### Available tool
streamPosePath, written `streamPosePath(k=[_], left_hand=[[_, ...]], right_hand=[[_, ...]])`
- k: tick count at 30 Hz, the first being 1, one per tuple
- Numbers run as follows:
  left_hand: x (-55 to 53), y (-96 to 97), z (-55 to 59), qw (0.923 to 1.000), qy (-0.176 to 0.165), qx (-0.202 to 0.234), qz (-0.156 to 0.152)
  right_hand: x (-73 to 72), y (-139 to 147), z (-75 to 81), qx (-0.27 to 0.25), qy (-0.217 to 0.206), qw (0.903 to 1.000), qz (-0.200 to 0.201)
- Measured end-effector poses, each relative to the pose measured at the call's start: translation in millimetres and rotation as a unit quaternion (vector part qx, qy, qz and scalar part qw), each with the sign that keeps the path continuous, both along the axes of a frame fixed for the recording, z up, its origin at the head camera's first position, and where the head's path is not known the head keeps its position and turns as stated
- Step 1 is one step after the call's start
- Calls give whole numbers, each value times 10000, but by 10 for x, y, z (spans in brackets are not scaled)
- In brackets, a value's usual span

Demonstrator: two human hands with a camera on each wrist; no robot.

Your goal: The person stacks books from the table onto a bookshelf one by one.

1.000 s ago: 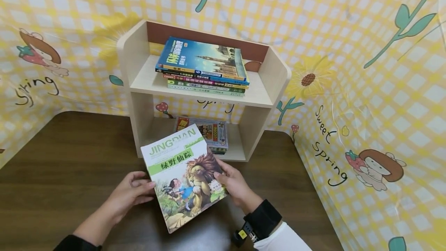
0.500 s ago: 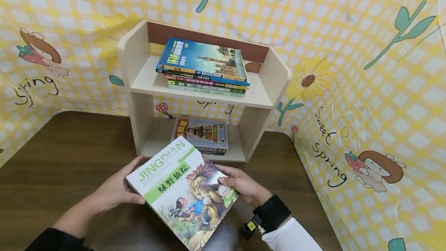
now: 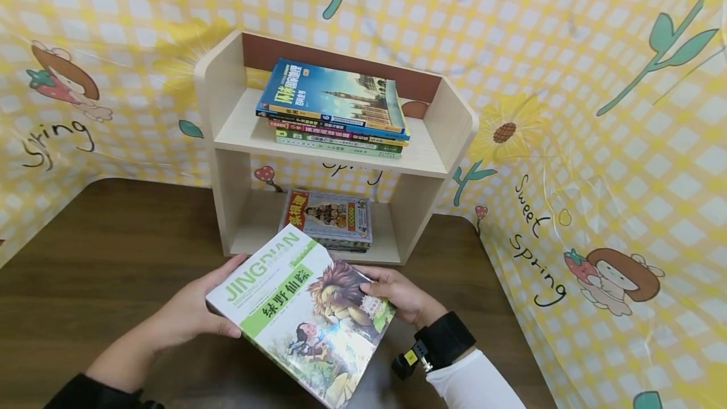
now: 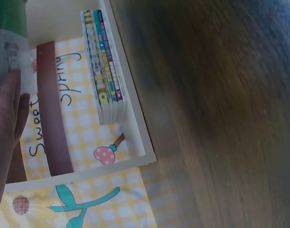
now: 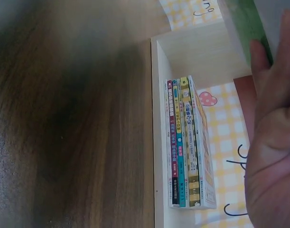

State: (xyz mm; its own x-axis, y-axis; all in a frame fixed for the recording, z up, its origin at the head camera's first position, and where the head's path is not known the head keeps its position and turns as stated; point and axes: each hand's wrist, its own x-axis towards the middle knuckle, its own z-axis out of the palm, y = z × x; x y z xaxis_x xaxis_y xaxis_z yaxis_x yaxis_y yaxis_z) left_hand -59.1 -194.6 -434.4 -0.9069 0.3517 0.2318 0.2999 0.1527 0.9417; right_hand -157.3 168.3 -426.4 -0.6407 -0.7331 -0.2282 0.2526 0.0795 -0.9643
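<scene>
A paperback storybook with a lion and a child on its white and green cover is held tilted, face up, in front of the small shelf. My left hand grips its left corner, thumb at the near edge and fingers partly hidden beneath. On the right side my right hand pinches the book, thumb on the cover and the other fingers mostly under it. Both wrist views show only a part of each hand and of the book's underside.
The two-tier wooden shelf stands on a dark wood table. Its top tier bears a stack of books, its lower tier another stack. A yellow checked cloth with printed figures encloses the table's back and sides.
The book has turned anticlockwise and come slightly nearer, uncovering more of the lower stack. My left hand has gone from the book's edge to a grip on its corner; my right hand has shifted rightward.
</scene>
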Motion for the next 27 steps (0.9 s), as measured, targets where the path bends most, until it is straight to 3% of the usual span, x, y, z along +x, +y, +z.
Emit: streamPosePath(k=[5,10,15,21,27], left_hand=[[43,49,-23,9988,245,-249,349],[88,72,-24,9960,189,-406,771],[145,123,1,9895,44,-461,1369],[208,207,19,9755,-100,-671,2095],[257,279,67,9662,-313,-333,2536]], right_hand=[[-11,-14,14,1,-69,9998,-164],[-29,-5,8,91,-49,9992,-397],[-27,-23,6,29,-182,9929,-1172],[70,-155,40,-173,-232,9746,-2221],[243,-307,138,-487,-20,9683,-2448]])
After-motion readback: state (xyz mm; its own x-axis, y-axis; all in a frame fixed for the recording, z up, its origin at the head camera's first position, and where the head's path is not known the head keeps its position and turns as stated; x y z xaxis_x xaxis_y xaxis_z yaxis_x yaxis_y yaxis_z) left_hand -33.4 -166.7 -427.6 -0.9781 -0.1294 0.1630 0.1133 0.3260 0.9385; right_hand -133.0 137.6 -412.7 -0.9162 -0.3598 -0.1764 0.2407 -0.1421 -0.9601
